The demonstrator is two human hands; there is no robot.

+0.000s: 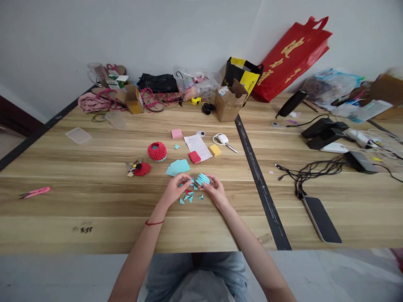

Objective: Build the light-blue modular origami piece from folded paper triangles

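Observation:
My right hand (216,189) is closed around a small light-blue folded-paper model (202,179) built from many interlocked pieces. Just left of it, my left hand (178,187) pinches a small light-blue folded paper piece (191,180) between thumb and fingertips. Under and between the hands lie several loose blue paper triangles (190,199), with a bit of red among them. Beyond my left hand are light-blue paper sheets (178,167). A round red folded-paper model (157,151) with a blue base stands farther back on the left.
Around the work lie a red paper stack (194,157), a yellow stack (215,150), a pink stack (176,134) and a written sheet (195,144). Pink thread snips (37,192) rest at far left. A cardboard box (229,105) stands behind; cables and a power bank (321,219) lie right.

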